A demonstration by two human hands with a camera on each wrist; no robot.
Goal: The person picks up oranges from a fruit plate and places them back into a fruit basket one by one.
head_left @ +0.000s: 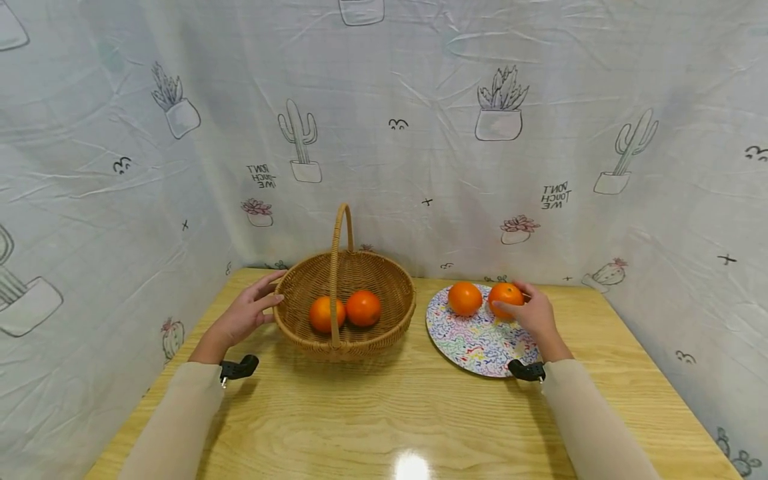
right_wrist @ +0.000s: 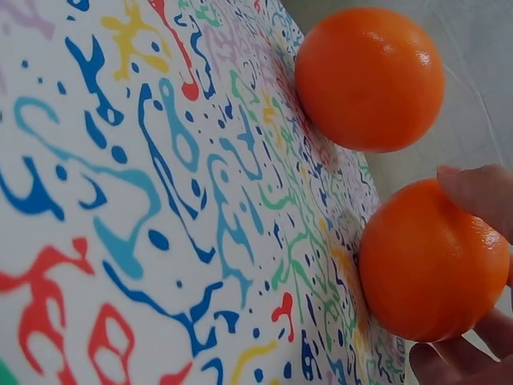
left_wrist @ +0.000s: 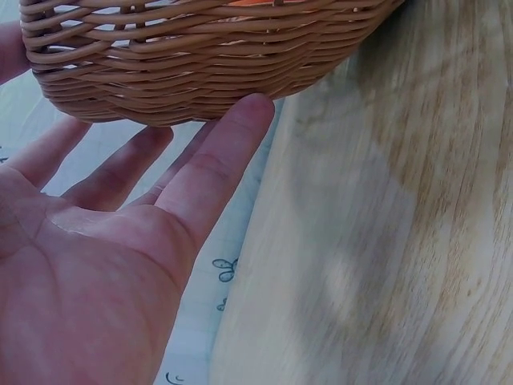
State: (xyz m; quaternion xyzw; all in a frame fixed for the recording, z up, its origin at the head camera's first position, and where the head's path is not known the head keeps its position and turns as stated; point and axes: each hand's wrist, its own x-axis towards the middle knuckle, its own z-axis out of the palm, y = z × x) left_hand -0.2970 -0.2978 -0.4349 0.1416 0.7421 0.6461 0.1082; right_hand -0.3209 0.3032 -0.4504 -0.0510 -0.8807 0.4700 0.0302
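Observation:
A wicker basket (head_left: 390, 267) with an arched handle stands on the table, two oranges (head_left: 363, 308) lying inside it. My left hand (head_left: 246, 313) touches the basket's left side. In the left wrist view its fingers (left_wrist: 216, 164) reach straight and spread against the woven wall (left_wrist: 184, 64); some tips are hidden behind it. To the right, two more oranges are at the far part of a round colour-speckled plate (head_left: 471, 340). My right hand (head_left: 537, 313) grips the right-hand orange (right_wrist: 429, 261), thumb on one side and fingers on the other. The second orange (right_wrist: 369, 80) sits beside it, untouched.
Both things stand on a light wooden table (head_left: 372, 413), whose front part is bare wood. A pale curtain (head_left: 420, 147) printed with potted plants hangs close behind and along both sides. A gap of tabletop separates basket and plate.

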